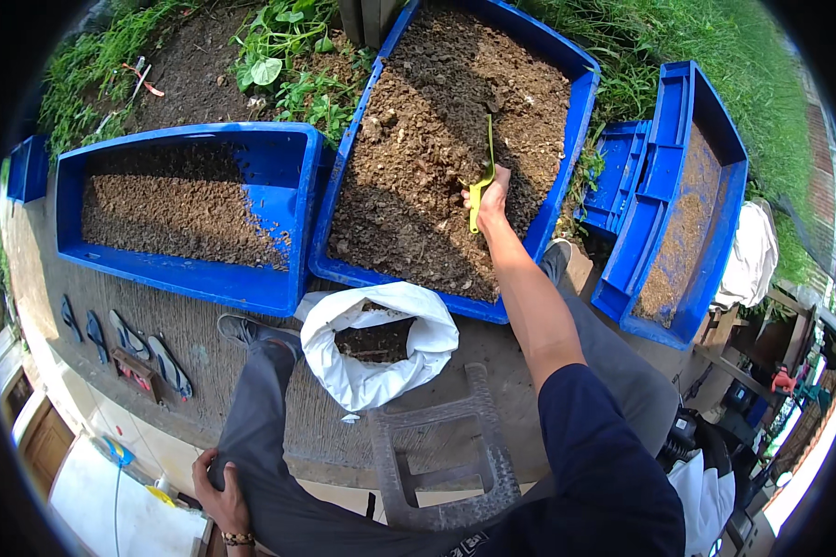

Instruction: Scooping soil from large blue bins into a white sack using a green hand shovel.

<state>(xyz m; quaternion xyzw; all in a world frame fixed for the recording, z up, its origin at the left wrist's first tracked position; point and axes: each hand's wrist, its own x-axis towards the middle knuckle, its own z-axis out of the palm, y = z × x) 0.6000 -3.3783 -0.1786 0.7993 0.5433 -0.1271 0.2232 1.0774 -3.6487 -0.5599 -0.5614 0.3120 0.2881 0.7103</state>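
Note:
My right hand (495, 197) grips the handle of a yellow-green hand trowel (476, 206), its thin blade standing edge-on over brown, crumbly soil (418, 153). This soil fills the large blue tray (578, 121) in front of me. Resting on my left leg, my left hand (221, 498) holds nothing and has its fingers apart. Between my legs and the tray stands a white sack (336, 367) with a rolled-down rim. Some dark soil (376, 342) shows inside its mouth.
At left, another blue tray (181, 272) contains light brown pellets or grains. A third blue tray (664, 209) with tan material tilts at right, beside a white bundle (751, 251). A grey plastic stool (437, 422) is below the sack. Sandals (169, 365) lie on the left.

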